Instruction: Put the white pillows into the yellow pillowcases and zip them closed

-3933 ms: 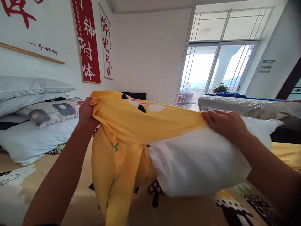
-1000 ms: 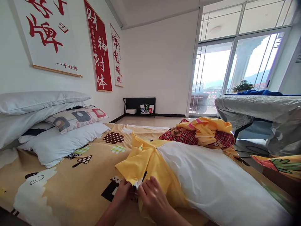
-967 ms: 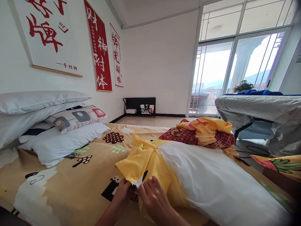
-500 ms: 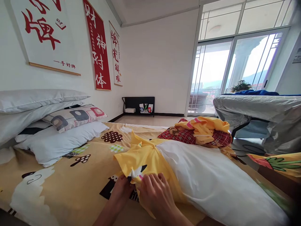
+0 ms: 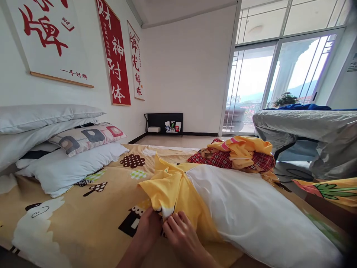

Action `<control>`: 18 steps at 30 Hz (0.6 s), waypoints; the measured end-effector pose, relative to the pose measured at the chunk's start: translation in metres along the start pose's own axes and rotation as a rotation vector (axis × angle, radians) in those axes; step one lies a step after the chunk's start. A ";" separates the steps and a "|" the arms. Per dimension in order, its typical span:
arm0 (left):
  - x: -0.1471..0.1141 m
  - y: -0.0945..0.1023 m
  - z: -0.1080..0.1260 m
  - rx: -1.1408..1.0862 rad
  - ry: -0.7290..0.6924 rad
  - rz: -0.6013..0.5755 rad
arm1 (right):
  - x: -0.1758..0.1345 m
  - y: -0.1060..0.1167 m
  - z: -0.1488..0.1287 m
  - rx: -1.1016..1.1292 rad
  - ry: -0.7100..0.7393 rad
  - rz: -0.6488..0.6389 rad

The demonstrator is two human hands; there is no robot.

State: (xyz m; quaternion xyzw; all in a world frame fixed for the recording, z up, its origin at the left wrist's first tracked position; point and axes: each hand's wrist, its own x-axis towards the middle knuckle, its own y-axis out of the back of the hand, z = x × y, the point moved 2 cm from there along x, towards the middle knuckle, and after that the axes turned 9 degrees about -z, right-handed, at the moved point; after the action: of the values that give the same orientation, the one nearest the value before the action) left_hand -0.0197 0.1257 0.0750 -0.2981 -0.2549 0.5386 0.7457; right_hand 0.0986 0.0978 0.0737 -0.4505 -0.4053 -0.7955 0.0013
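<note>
A yellow pillowcase [image 5: 178, 190] with white and dark printed patches lies around the near-left end of a big white pillow [image 5: 248, 208]. The rest of the pillow stays bare and stretches off to the lower right. My left hand [image 5: 147, 229] is closed at the near edge of the pillowcase, its fingertips partly hidden by the cloth. Close beside it, my right hand [image 5: 180, 230] pinches the same edge with curled fingers. Between the two hands the fabric is bunched up.
A patterned tan sheet [image 5: 103, 208] covers the bed beneath. Pillows [image 5: 75, 163] are stacked at the left. Beyond the white pillow lies a heap of red plaid and orange fabric [image 5: 240, 152]. A plastic-covered table [image 5: 304, 119] stands at the right, by the glass doors.
Both hands have shifted slightly, and the pillowcase edge is gathered more tightly between them, with less of the printed patch showing. The white pillow has stayed put.
</note>
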 end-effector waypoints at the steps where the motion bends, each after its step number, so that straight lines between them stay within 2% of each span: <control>1: 0.000 0.000 -0.001 -0.002 -0.012 -0.029 | -0.003 -0.002 0.002 -0.014 0.001 -0.013; 4: -0.002 0.008 -0.005 0.152 -0.112 -0.077 | -0.008 -0.003 0.011 0.023 0.021 -0.040; 7: -0.003 0.017 -0.007 0.513 -0.202 0.040 | -0.005 0.007 0.023 0.268 0.037 -0.105; 10: -0.004 0.017 -0.006 0.621 -0.217 0.064 | 0.005 0.019 0.040 0.535 -0.100 -0.185; 12: -0.005 0.014 -0.005 0.629 -0.222 0.032 | 0.011 0.024 0.050 0.559 -0.175 -0.200; 18: -0.011 0.015 -0.006 0.745 -0.261 -0.080 | 0.018 0.013 0.054 0.490 -0.122 -0.360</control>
State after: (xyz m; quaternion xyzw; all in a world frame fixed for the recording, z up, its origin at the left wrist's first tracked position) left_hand -0.0285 0.1173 0.0600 0.0738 -0.1461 0.5979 0.7847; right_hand 0.1313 0.1305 0.1089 -0.4044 -0.6577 -0.6331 -0.0553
